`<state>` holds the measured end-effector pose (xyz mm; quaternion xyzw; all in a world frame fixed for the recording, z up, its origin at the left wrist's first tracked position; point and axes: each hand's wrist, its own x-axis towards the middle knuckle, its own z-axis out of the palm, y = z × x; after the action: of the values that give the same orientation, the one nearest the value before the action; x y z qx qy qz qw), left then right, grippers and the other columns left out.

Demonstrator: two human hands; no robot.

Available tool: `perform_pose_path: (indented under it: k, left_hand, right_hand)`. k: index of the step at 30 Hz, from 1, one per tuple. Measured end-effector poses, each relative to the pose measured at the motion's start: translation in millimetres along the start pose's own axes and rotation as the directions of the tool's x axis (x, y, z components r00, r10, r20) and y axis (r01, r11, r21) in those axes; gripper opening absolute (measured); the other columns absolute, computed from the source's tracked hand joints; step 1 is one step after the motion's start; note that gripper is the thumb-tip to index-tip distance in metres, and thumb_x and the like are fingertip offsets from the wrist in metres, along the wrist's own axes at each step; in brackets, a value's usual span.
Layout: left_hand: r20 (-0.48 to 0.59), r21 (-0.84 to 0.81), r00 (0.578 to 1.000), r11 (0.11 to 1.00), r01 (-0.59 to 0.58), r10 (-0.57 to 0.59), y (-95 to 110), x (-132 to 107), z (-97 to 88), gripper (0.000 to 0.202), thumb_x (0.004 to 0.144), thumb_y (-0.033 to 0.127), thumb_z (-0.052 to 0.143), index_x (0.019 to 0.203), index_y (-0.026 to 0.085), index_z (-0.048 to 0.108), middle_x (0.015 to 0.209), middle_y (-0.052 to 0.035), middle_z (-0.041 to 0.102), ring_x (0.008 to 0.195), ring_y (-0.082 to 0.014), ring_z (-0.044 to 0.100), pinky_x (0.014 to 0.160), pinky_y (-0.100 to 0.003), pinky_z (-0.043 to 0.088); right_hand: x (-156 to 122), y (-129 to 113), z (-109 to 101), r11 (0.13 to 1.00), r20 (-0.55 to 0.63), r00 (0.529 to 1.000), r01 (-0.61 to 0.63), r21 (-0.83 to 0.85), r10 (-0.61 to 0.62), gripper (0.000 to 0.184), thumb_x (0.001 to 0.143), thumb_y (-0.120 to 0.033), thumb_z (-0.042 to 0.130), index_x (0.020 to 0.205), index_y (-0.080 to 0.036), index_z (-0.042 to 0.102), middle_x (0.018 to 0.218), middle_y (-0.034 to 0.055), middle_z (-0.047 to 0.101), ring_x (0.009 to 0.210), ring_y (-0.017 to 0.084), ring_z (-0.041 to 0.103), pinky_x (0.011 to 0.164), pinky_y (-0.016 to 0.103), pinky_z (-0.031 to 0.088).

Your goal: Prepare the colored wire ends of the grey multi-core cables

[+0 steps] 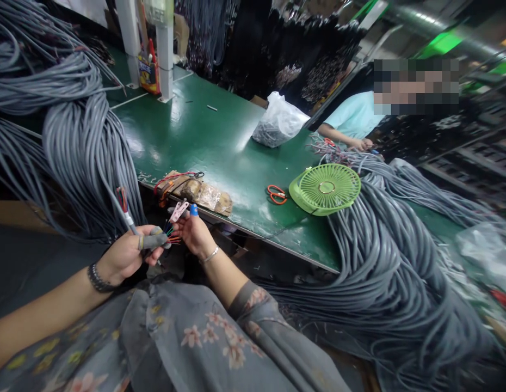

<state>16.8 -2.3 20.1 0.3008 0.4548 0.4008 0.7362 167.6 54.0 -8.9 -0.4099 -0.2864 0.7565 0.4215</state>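
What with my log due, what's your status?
Left hand gripping coloured wires. Right hand alongside, holding pink tool. Wrapped block on table beyond, not between hands.

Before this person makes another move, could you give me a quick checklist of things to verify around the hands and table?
1. Cable held: ok, the left hand grips a grey cable.
2. Coloured wires in sight: ok, they fan out between the hands.
3. Right hand firmly holding the pink piece at its fingers: cannot tell.
4. Scissors away from the hands: ok, lying on the green table.
5. Green fan switched off: cannot tell.
6. Co-worker's hands apart: ok, across the table.
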Motion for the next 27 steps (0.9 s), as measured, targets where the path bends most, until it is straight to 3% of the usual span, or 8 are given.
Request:
perform_pose_path:
  k: [12, 21, 27]
  left_hand:
    - [0.05, -0.012, 0.996, 0.997, 0.071, -0.07, 2.5, 19.8, 4.2, 0.04, 0.032, 0.037, 0.089, 0.052, 0.014, 0.063, 0.039, -0.0011, 0.052, 0.033, -0.0072, 0.04, 0.032, -0.017, 0.029]
    - [0.06, -0.005, 0.996, 0.998, 0.067, -0.066, -3.5, 22.0, -2.2, 0.034, 0.041, 0.036, 0.085, 0.055, 0.014, 0.064, 0.041, -0.0006, 0.052, 0.035, -0.0073, 0.04, 0.034, -0.018, 0.03]
    - [0.067, 0.014, 0.996, 0.998, 0.055, -0.056, -6.5, 23.0, -3.2, 0.033, 0.043, 0.036, 0.084, 0.056, 0.013, 0.064, 0.041, -0.0003, 0.051, 0.035, -0.0069, 0.038, 0.034, -0.018, 0.028]
  right_hand:
    - [7.4, -1.0, 14.0, 0.973, -0.061, 0.998, 0.0, 0.231, 0.015, 0.034, 0.094, -0.045, 0.062, 0.077, -0.016, 0.065, 0.064, -0.0009, 0.063, 0.053, 0.009, 0.053, 0.054, 0.02, 0.05]
    - [10.3, 2.9, 16.9, 0.981, -0.059, 0.997, 0.067, 0.184, -0.056, 0.039, 0.088, -0.054, 0.068, 0.075, -0.017, 0.065, 0.063, -0.0009, 0.061, 0.056, 0.01, 0.053, 0.055, 0.019, 0.05]
    - [6.0, 1.7, 18.1, 0.972, -0.087, 0.996, -0.003, 0.236, 0.024, 0.037, 0.091, -0.052, 0.063, 0.077, -0.017, 0.064, 0.069, 0.0008, 0.062, 0.058, 0.011, 0.052, 0.055, 0.022, 0.047]
